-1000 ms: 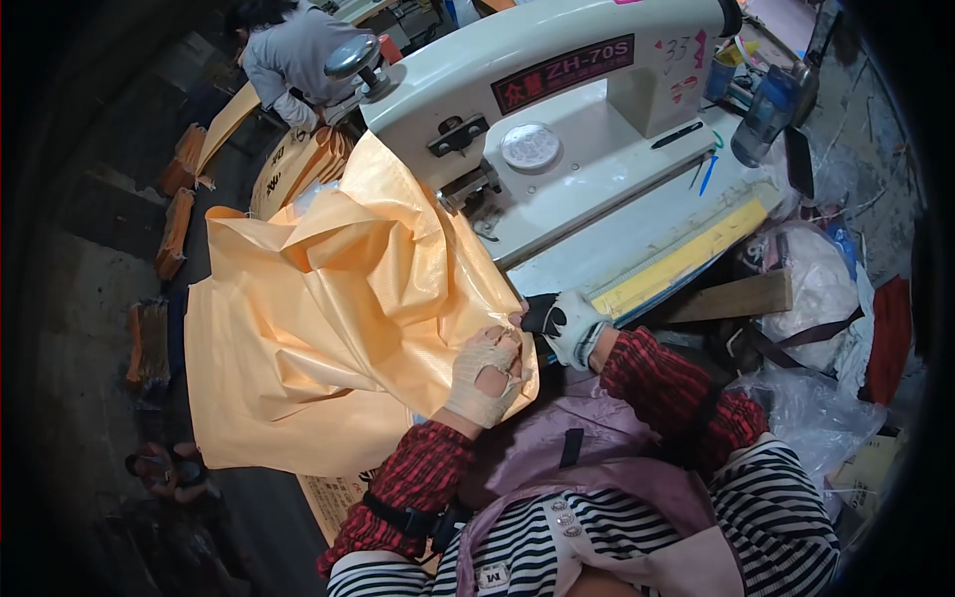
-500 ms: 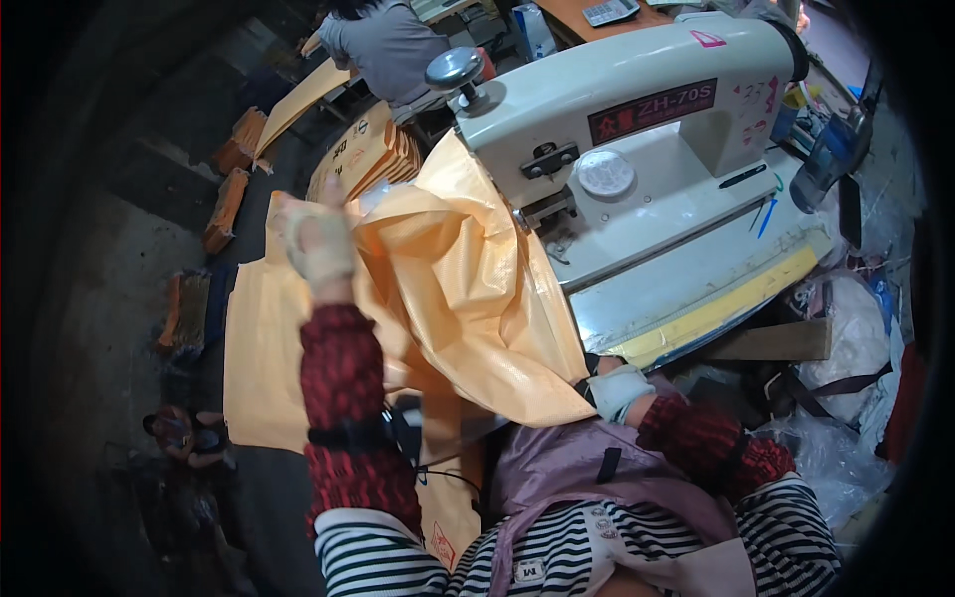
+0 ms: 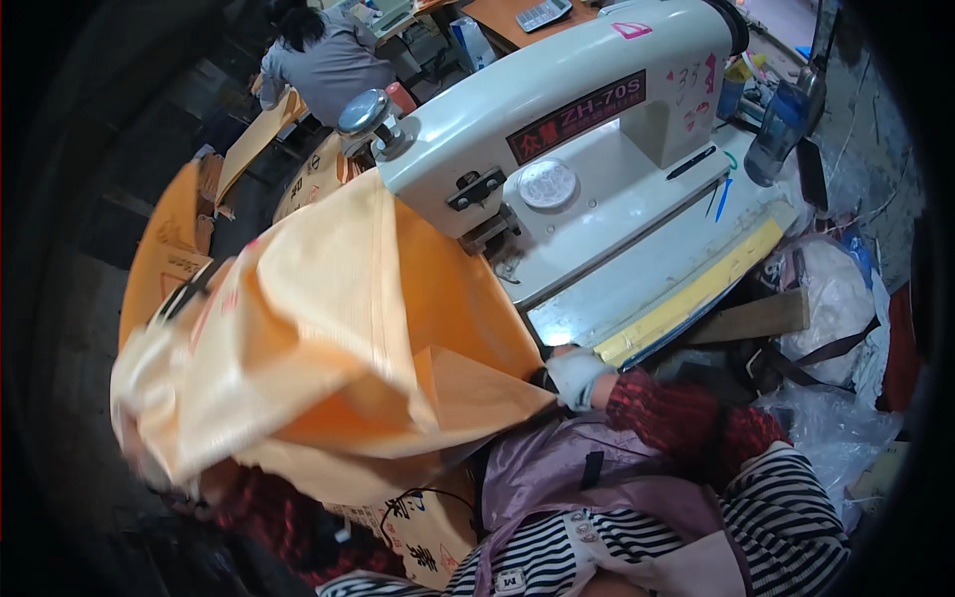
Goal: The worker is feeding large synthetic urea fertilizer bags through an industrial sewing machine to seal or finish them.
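Two gloved hands hold one orange sack (image 3: 328,328) beside one sewing machine (image 3: 567,149).

The right hand (image 3: 575,378), gloved in white, sat in front of the torso, fingers curled closed, its red-sleeved forearm bent in from the right. The left hand (image 3: 139,460) was flung out low to the left, blurred and mostly hidden, grip unclear.

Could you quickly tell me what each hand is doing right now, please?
Left hand: blurred, apparently gripping the orange woven bag.
Right hand: gloved, at the bag's edge; grip cannot be told.
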